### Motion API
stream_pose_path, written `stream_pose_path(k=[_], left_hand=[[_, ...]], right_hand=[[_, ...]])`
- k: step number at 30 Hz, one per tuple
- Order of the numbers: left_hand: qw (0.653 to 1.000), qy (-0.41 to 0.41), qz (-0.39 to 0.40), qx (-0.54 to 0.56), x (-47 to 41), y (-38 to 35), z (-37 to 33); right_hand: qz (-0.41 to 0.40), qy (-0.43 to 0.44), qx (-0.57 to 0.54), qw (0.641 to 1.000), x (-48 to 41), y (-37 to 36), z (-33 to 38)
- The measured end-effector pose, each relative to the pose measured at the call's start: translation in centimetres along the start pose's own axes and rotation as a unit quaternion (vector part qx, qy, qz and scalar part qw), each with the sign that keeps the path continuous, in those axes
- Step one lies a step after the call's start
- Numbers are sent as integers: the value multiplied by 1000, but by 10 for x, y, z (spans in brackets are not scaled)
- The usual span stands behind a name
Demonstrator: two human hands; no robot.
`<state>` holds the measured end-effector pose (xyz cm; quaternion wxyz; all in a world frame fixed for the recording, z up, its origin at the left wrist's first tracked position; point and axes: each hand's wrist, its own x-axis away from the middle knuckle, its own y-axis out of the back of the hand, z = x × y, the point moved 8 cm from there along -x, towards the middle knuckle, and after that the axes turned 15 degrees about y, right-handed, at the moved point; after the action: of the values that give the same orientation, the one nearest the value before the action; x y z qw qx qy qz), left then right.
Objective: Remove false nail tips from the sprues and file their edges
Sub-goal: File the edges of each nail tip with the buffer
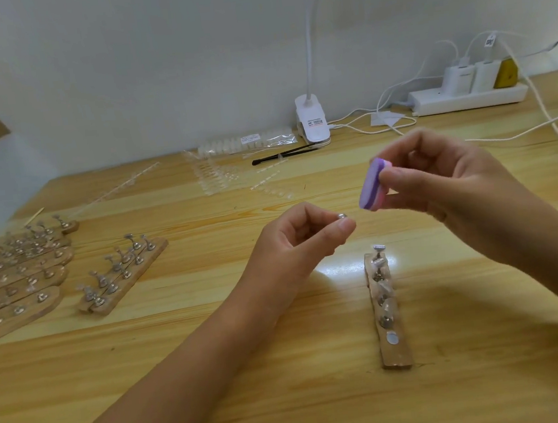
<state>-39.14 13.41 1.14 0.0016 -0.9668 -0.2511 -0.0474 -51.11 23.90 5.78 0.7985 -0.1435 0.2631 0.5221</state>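
Evidently the left hand (303, 239) pinched a tiny silvery stand (341, 216) between thumb and curled fingers over the table's (287, 365) middle; any nail tip on it was too small to see; such thin plastic would likely feel featherlight, springy and slippery, best held by its sides; the right hand (439, 180) gripped a spongy purple-pink file block (373, 186) just beside.

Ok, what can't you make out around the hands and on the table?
Head view:
- left hand pinches a silvery speck; its fingers hide the rest.
- purple file block: right hand covers its far end.
- clear nail tip sprues: too small to count.
- wooden strips at left: cut off by the edge.
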Motion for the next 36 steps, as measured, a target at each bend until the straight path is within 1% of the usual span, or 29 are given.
stream_pose_path(k=[1, 3, 4, 5, 7, 9, 10, 11, 13, 14, 15, 18, 19, 20, 22, 24, 25, 26, 30, 32, 36], left_hand=[[1000, 1, -1, 0, 0, 0, 1], [1000, 1, 5, 0, 0, -2, 1], [1000, -1, 9, -2, 1, -4, 1], [1000, -4, 12, -4, 2, -4, 0], [1000, -8, 9, -3, 2, -3, -3], [1000, -8, 7, -2, 2, -3, -3], [1000, -7, 7, -3, 3, -4, -3], [1000, -6, 8, -6, 3, -5, -3], [1000, -9, 9, -11, 3, -5, -2], [1000, -12, 9, -15, 3, -5, -2], [1000, -14, 7, -18, 3, -5, -2], [999, -15, 9, -39, 3, -6, 0], [999, -12, 12, -47, 4, -9, 2], [999, -8, 14, -51, 4, -11, 3], [999, -4, 11, -46, 3, -11, 4], [999, -4, 7, -34, 2, -9, 3], [1000, -4, 7, -28, 2, -7, 2], [1000, -5, 8, -23, 2, -6, 2], [1000, 1, 2, -8, 1, -4, 2], [1000, 3, 0, -4, 1, -3, 2], [1000, -4, -6, -5, 2, -3, 0]], right_hand=[[30, -13, 10, 999, 0, -1, 0], [116, -44, 19, 992, 5, -13, -3], [137, -45, 19, 989, 7, -18, -4], [132, -36, 18, 990, 8, -20, -4], [71, -14, 11, 997, 5, -15, -3], [17, -12, 14, 1000, 1, -3, -3], [23, -18, 22, 999, 0, 0, -2], [54, -31, 31, 998, 1, -2, -2], [143, -54, 42, 987, 6, -14, -4], [163, -55, 45, 984, 8, -19, -4], [155, -45, 46, 986, 8, -21, -3], [55, -9, 42, 998, 1, -9, 0], [33, 0, 44, 999, 0, -4, 2], [29, 10, 46, 998, -1, -1, 4], [67, 27, 49, 996, 0, -6, 7], [115, 24, 56, 991, 4, -15, 6], [125, 17, 63, 990, 5, -18, 3], [123, 9, 69, 990, 6, -19, 0], [67, -21, 98, 993, 3, -9, -9], [52, -19, 92, 994, 3, -5, -8], [96, 5, 88, 991, 5, -17, 0]])
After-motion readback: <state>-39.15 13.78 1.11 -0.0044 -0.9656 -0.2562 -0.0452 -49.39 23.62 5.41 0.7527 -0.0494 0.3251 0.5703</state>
